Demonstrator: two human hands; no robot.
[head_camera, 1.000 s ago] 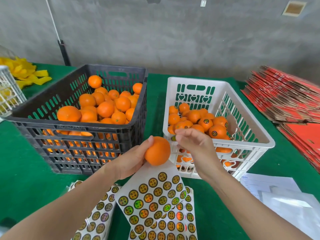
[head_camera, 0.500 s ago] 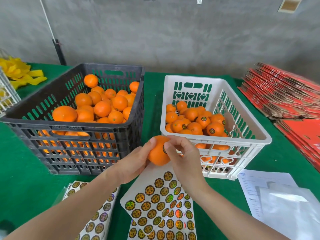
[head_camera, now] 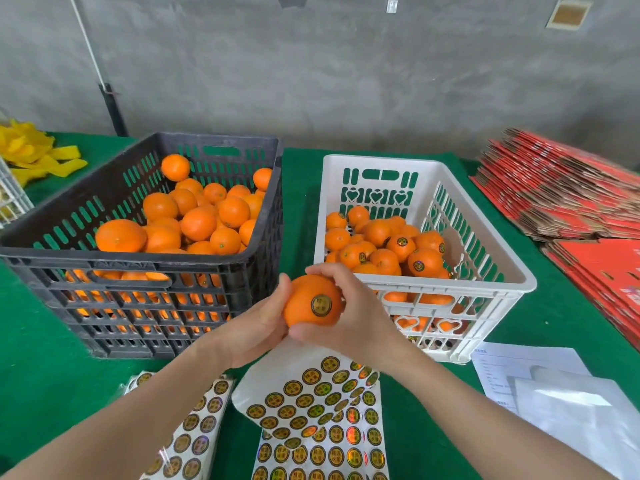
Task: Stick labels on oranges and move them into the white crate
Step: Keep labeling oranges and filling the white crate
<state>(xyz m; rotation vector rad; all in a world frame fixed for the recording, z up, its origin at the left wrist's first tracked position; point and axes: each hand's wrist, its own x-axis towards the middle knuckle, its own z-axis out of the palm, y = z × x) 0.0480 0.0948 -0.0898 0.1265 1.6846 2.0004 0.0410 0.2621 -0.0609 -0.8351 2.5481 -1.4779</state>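
- The orange now shows a round gold-and-black label facing us; half a second ago the sticker sat at its edge under the fingertips.
- It sits just in front of the white crate, above the label sheets on the green desk.
- The left hand stays cupped around its left side.
- The right hand has shifted from pressing on top to wrapping the right side, thumb below.
- The black crate of unlabelled fruit looks unchanged.

We make out no readable text; the round gold-and-black sticker on the held orange is too blurred.
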